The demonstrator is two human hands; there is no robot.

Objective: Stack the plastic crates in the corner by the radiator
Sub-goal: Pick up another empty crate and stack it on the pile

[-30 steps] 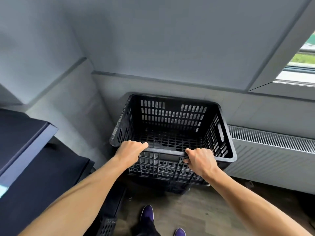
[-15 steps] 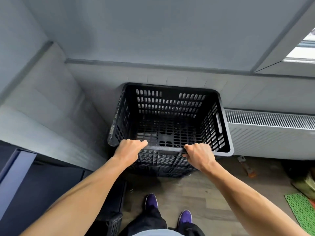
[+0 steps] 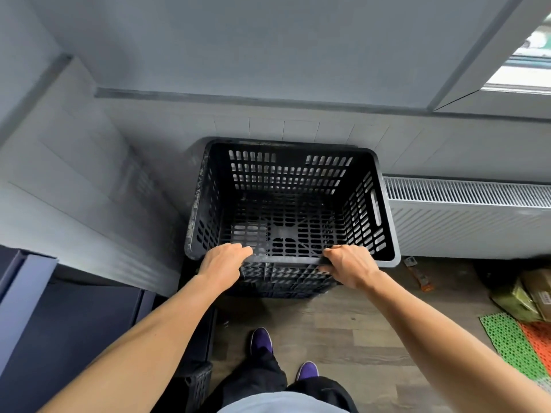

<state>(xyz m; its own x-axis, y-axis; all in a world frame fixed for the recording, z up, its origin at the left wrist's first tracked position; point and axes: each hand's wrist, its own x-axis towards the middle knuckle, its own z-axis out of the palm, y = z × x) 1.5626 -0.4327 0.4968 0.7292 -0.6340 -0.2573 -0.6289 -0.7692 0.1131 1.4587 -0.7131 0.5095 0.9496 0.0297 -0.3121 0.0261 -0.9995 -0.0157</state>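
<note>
From my remote seat, pale grey painted walls point(image 3: 268, 49) meet in a corner ahead and left of the grip. A white ribbed panel radiator point(image 3: 468, 213) runs along the wall to the right. Daylight enters through a white-framed window point(image 3: 524, 73) far up and right. Below the grip lies grey-brown wood-plank flooring point(image 3: 351, 329); a dark navy cabinet point(image 3: 59, 323) stands lower left.

The wood-plank floor point(image 3: 343, 332) carries a black slatted plastic crate point(image 3: 286, 204) in the corner, its right side just beside the white radiator point(image 3: 465, 216). Near the radiator's foot lies a small orange-tipped tool point(image 3: 419, 274), and further right sit cardboard packages point(image 3: 530, 296) beside green point(image 3: 510, 344) and orange point(image 3: 539, 341) perforated mats. Two purple shoes point(image 3: 261, 341) stand on the planks nearer the camera.
</note>
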